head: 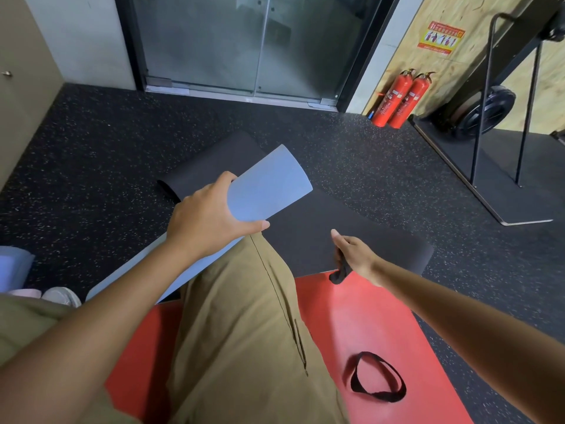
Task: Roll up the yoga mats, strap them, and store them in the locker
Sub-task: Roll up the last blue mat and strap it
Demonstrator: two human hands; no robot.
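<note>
Blue rolled yoga mat (pixel 263 188) rests across the person's knee, the left hand (pixel 208 221) wrapped around it, likely to stop it unrolling. The right hand (pixel 356 255) pinches a black strap (pixel 339 270) with its forefinger extended, seemingly ready to bind the roll. Another strap loop (pixel 379 377) lies on the flat red mat (pixel 367 316); a black mat (pixel 351 231) lies beyond.

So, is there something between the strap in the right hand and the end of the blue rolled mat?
Nothing visible. The right hand pinches a black strap; the blue rolled mat, gripped by the left hand, has its far end free in the air. Only open space above the black mat separates them.
</note>
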